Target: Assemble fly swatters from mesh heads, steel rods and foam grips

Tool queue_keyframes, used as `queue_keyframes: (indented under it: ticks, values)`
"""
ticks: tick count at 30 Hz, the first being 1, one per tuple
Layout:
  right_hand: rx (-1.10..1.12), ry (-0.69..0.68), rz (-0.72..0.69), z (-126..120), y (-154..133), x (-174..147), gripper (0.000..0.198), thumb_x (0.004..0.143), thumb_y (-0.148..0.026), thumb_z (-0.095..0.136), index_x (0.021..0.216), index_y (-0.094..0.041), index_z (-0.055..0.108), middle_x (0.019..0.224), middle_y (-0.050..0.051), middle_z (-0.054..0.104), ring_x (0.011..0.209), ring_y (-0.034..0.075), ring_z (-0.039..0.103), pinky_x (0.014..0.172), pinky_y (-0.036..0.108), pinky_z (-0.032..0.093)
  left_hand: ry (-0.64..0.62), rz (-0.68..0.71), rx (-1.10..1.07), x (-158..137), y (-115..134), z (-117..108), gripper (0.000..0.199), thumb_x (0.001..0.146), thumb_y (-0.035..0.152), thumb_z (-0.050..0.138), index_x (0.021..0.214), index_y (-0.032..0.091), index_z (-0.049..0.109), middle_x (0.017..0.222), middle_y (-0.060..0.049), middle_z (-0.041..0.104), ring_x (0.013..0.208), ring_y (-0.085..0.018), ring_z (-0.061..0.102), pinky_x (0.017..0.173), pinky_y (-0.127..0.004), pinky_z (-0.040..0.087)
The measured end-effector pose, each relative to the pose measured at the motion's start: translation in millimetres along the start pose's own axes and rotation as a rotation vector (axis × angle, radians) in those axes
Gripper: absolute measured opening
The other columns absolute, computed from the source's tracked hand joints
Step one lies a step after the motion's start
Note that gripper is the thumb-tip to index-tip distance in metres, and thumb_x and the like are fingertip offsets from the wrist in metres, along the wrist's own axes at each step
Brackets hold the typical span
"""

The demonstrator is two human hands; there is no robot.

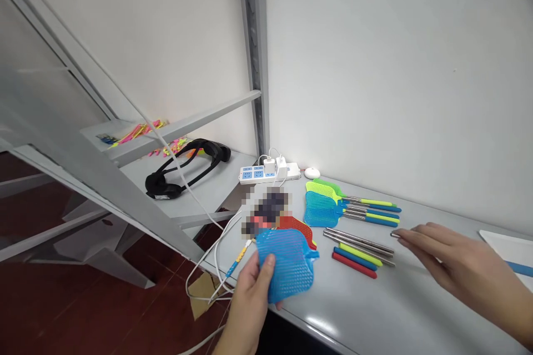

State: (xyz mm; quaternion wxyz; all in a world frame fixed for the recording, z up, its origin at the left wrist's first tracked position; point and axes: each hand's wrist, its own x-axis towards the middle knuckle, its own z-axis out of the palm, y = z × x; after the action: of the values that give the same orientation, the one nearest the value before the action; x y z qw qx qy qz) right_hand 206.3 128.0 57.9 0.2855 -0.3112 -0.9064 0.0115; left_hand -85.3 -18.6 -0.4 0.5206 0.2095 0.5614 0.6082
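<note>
My left hand is closed on a blue fly swatter head, thumb on its perforated face. The head is raised over the table's front edge, its socket pointing right. At the right, my right hand is held over the table with its fingers together. A small silvery metal piece shows at the fingertips; the rest is hidden. Between the hands lie several metal rods and loose yellow, blue and red handles. A red swatter head lies partly behind the held blue one.
Assembled fly swatters lie stacked farther back. A power strip and a white puck-like device sit by the wall. White cables hang at the table's left edge. A black headset rests on the shelf beyond metal posts.
</note>
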Motion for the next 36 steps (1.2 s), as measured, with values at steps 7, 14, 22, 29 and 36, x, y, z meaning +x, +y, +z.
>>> queue_keyframes:
  ticks: [7, 14, 22, 29, 36]
  values:
    - [0.089, -0.229, -0.218, 41, -70, 16, 0.039, 0.097, -0.021, 0.049, 0.136, -0.025, 0.051, 0.082, 0.003, 0.065, 0.062, 0.015, 0.063, 0.051, 0.027, 0.046, -0.145, -0.147, -0.027, 8, 3, 9, 0.047, 0.083, 0.054, 0.066, 0.114, 0.019, 0.062, 0.070, 0.004, 0.055, 0.051, -0.008, 0.044, 0.043, -0.016, 0.031]
    - [0.208, -0.219, -0.361, 62, -80, 19, 0.034, 0.098, -0.017, 0.044, 0.130, -0.019, 0.055, 0.104, 0.011, 0.072, 0.084, 0.020, 0.072, 0.059, 0.026, 0.052, -0.153, -0.155, 0.081, 17, 1, -8, 0.055, 0.089, 0.057, 0.057, 0.134, 0.026, 0.052, 0.116, -0.009, 0.065, 0.088, -0.021, 0.064, 0.065, -0.028, 0.050]
    - [0.148, -0.186, -0.258, 105, -54, 26, 0.032, 0.098, -0.011, 0.040, 0.124, -0.019, 0.057, 0.098, 0.010, 0.072, 0.079, 0.018, 0.071, 0.058, 0.025, 0.052, 0.168, 0.704, 0.852, 8, -15, -16, 0.054, 0.096, 0.025, 0.047, 0.148, 0.030, 0.036, 0.150, -0.013, 0.037, 0.138, -0.031, 0.032, 0.106, -0.053, 0.036]
    - [0.089, -0.250, -0.287, 122, -47, 39, 0.036, 0.098, -0.012, 0.034, 0.123, -0.018, 0.059, 0.096, 0.009, 0.071, 0.075, 0.017, 0.070, 0.053, 0.025, 0.049, 0.003, 0.811, 1.061, 15, -28, -11, 0.055, 0.090, 0.014, 0.049, 0.143, 0.026, 0.042, 0.140, -0.012, 0.048, 0.128, -0.031, 0.041, 0.103, -0.052, 0.036]
    - [0.043, -0.267, -0.238, 115, -48, 34, 0.026, 0.099, -0.023, 0.043, 0.117, -0.019, 0.062, 0.073, 0.003, 0.065, 0.058, 0.018, 0.063, 0.046, 0.027, 0.041, -0.039, 0.834, 1.106, 18, -22, -5, 0.050, 0.090, 0.015, 0.051, 0.138, 0.025, 0.045, 0.133, -0.011, 0.055, 0.122, -0.029, 0.047, 0.099, -0.049, 0.039]
